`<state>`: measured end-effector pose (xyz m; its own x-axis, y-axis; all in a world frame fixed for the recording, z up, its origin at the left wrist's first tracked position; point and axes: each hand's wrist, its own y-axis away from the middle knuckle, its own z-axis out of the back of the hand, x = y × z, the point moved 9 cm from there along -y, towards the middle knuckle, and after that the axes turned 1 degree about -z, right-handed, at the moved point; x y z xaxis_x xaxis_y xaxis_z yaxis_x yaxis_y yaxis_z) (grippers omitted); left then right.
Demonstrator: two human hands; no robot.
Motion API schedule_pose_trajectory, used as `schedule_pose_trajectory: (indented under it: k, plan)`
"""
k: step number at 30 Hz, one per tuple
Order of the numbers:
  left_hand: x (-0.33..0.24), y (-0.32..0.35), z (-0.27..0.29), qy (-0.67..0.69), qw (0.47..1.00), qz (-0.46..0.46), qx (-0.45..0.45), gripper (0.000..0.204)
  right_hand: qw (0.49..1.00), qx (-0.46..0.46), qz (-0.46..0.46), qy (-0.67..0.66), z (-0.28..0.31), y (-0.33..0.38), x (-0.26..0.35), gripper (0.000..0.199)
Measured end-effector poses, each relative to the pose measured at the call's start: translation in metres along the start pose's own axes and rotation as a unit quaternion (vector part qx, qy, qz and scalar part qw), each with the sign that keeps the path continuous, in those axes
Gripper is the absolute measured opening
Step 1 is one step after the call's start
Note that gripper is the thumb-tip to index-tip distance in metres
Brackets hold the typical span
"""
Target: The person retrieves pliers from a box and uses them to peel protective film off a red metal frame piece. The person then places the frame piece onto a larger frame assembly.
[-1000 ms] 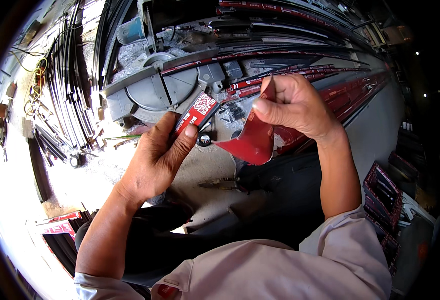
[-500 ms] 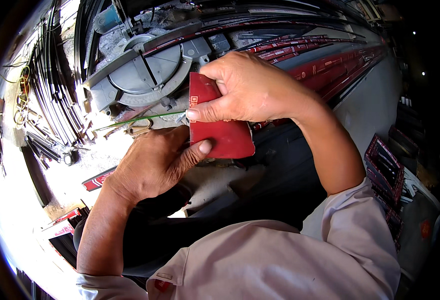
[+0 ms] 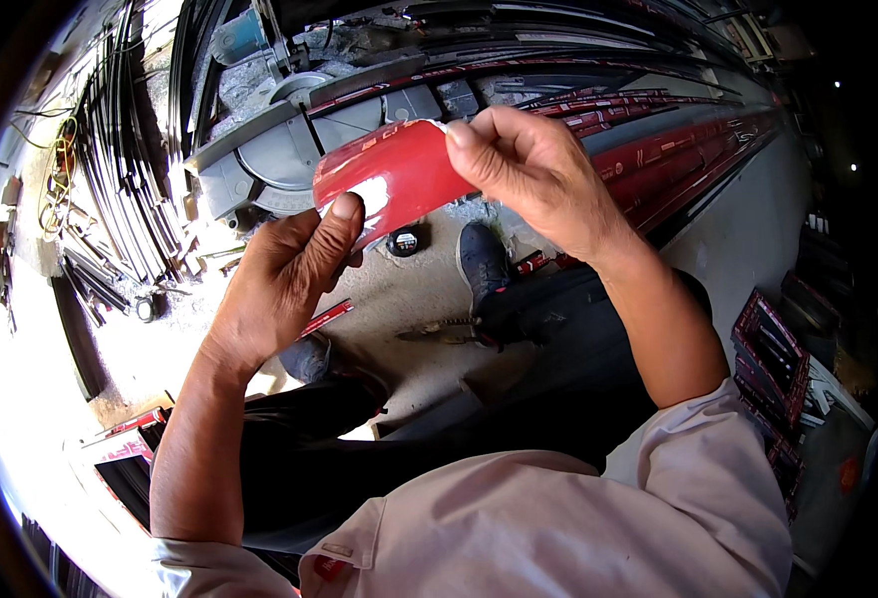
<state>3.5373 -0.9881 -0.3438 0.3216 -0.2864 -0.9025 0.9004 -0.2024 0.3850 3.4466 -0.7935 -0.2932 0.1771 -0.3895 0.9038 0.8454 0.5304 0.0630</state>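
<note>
A bent red sheet, with pale print along its upper edge and a glossy light patch at its left, is held up between my two hands. My left hand pinches its lower left corner, thumb on top. At the other end, my right hand grips the upper right edge between thumb and curled fingers. The grey base of a mitre saw lies behind the sheet, which covers part of it. Below the sheet, a round black tape measure rests on the floor.
Long black bars lie at the left. Red-wrapped bars stretch across the far right. Red-edged frames stand at the right. My shoe and a slim tool with a dark end are on the floor between my arms.
The red sheet has turned from upright to slanting and bowed. My left hand has shifted up and left, my right hand to the right end. The thin green strip near them no longer shows.
</note>
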Motion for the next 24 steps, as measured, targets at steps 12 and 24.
schedule_pose_trajectory:
  k: [12, 24]
  plan:
    - [0.004, 0.002, -0.01, 0.054, 0.997, 0.043, 0.044, 0.07, 0.999, 0.029, 0.027, -0.037, -0.018, -0.007, 0.013, 0.029]
    - [0.006, 0.002, -0.007, 0.115, 0.991, 0.056, 0.035, 0.061, 0.997, 0.056, 0.008, -0.057, -0.023, -0.008, 0.013, 0.03]
